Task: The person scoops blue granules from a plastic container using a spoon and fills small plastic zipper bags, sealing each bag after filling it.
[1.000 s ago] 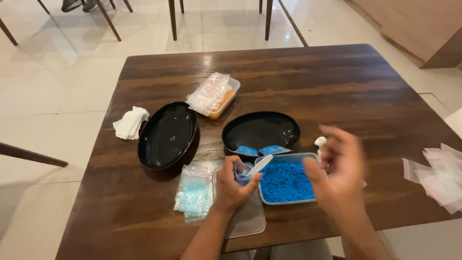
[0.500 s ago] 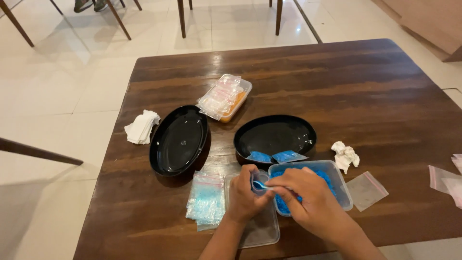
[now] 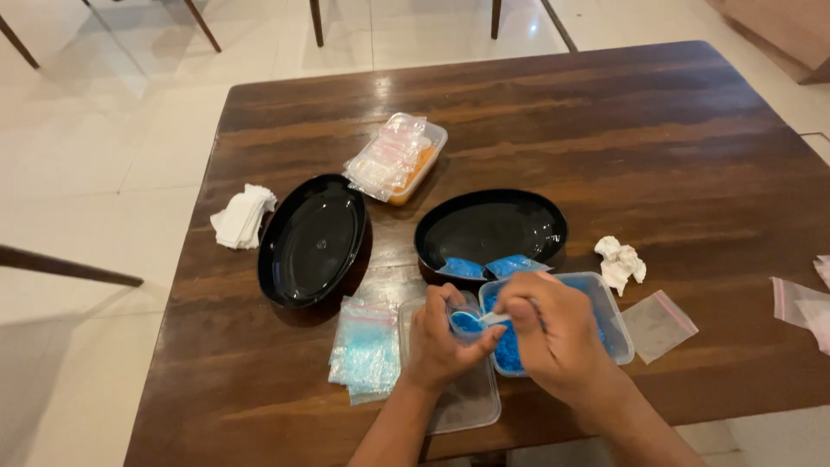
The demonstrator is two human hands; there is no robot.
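Observation:
My left hand (image 3: 437, 344) pinches a small clear zip bag (image 3: 464, 322) open over a clear flat lid (image 3: 467, 406). My right hand (image 3: 558, 333) holds a small white spoon (image 3: 491, 319) loaded with blue grains at the bag's mouth. Under the right hand sits a clear tub of blue grains (image 3: 612, 322). Just behind it, two filled blue bags (image 3: 462, 268) lie in a black oval bowl (image 3: 490, 220).
A second black oval dish (image 3: 313, 238) lies to the left, with a stack of small bags (image 3: 365, 350) in front of it. A tub of bags (image 3: 398, 156) sits behind. Folded tissue (image 3: 242, 216), crumpled tissue (image 3: 620, 261) and an empty zip bag (image 3: 659, 324) lie around on the wooden table (image 3: 605, 121).
My right hand came in from the right side to the blue tub and now holds a loaded spoon at the bag. The left hand stayed in place with the bag.

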